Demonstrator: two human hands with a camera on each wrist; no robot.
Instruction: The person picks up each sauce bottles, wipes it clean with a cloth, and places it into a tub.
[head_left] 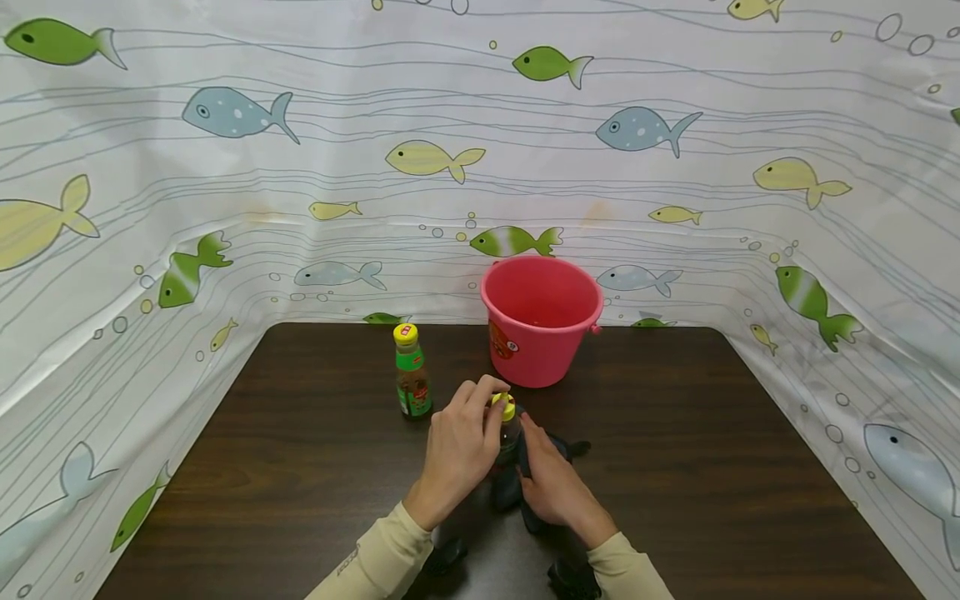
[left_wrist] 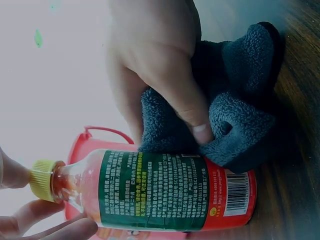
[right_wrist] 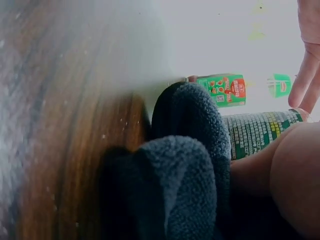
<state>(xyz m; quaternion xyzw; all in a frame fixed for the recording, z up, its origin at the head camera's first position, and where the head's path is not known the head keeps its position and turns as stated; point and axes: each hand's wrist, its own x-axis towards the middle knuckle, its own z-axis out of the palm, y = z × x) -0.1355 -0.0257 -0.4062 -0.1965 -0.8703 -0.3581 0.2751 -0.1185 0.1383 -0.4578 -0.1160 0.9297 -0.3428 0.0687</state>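
Observation:
A bottle with a yellow cap [left_wrist: 42, 180] and a green and red label [left_wrist: 155, 190] stands upright on the table in front of me. My left hand [head_left: 461, 437] has its thumb and fingers around the cap from the left. From the other side, my right hand [head_left: 557, 485] grips a dark fuzzy cloth [left_wrist: 245, 125] and presses it to the lower part of the bottle. Folds of the cloth [right_wrist: 182, 175] hang below the right fingers, close over the tabletop. In the head view the hands hide much of the bottle.
A second bottle [head_left: 412, 385] with a green label and yellow cap stands to the left, farther back. Behind the hands is a pink bucket [head_left: 536, 358]. A fish-patterned curtain [head_left: 442, 108] surrounds the dark wooden table [head_left: 300, 450] at the back and sides.

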